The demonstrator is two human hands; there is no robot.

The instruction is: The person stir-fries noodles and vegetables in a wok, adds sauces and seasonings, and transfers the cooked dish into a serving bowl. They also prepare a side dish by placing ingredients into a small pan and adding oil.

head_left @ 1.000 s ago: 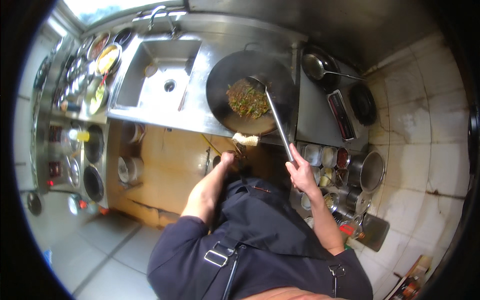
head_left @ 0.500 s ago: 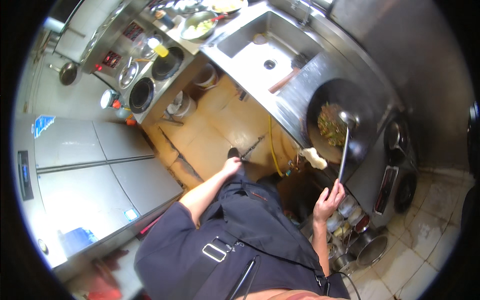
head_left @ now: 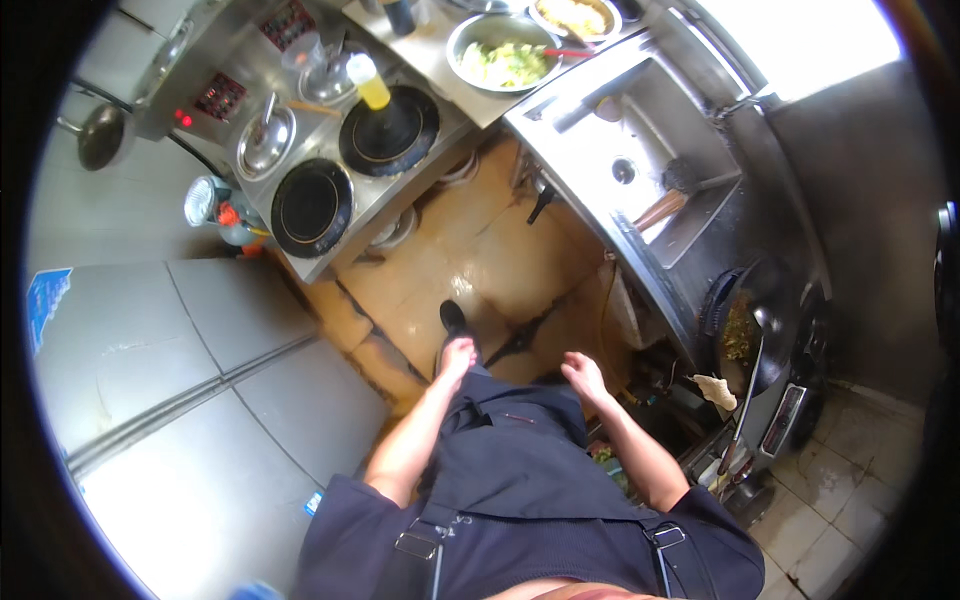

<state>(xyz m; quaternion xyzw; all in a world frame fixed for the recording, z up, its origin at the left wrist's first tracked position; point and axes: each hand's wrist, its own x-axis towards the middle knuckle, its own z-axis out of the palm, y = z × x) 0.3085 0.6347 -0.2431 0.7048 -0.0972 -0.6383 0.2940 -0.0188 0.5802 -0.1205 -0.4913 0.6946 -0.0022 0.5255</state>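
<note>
Turning from the dark round steel wok [head_left: 752, 335], both palms empty: my left hand [head_left: 457, 353] hangs loose with fingers apart, my right hand [head_left: 581, 369] likewise, nearest the wok. Best keep steady feet on the wet tan floor [head_left: 480, 260]. Chopped green-and-brown food fills the wok, long metal ladle [head_left: 748, 400] resting inside it.

Black wok [head_left: 765, 335], dark navy apron [head_left: 520, 480]
</note>
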